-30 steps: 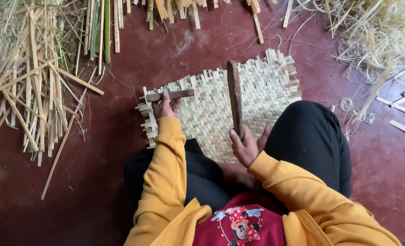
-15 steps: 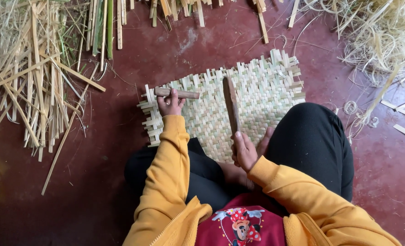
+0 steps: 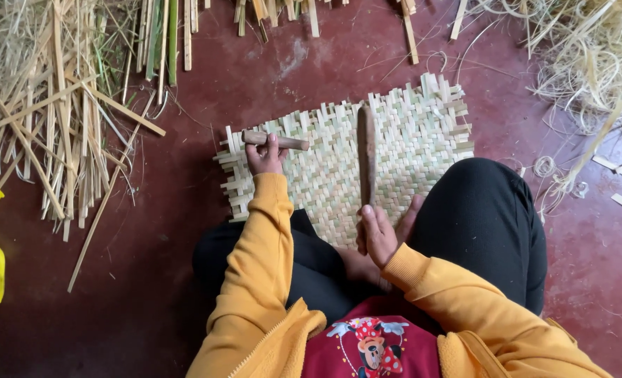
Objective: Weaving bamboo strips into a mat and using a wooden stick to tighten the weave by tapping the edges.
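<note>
While the woven mat [image 3: 367, 157] lies flat on the floor, the left hand [image 3: 264, 157] grips a short stick [image 3: 274, 139] and the right hand [image 3: 381, 234] grips a long flat stick [image 3: 366, 154], which should stay straight along the strips.

Woven mat [image 3: 332, 161] lying on the floor [image 3: 185, 231], in front of the seated person's knees | short stick [image 3: 274, 140] lying across mat's left part, left hand [image 3: 265, 157] resting on it | long flat tool [image 3: 367, 150] standing at mat's middle, right hand [image 3: 381, 234] gripping its near end | strip bundle [image 3: 52, 119] lying left of mat | fibre heap [image 3: 591, 56] lying far right
</note>
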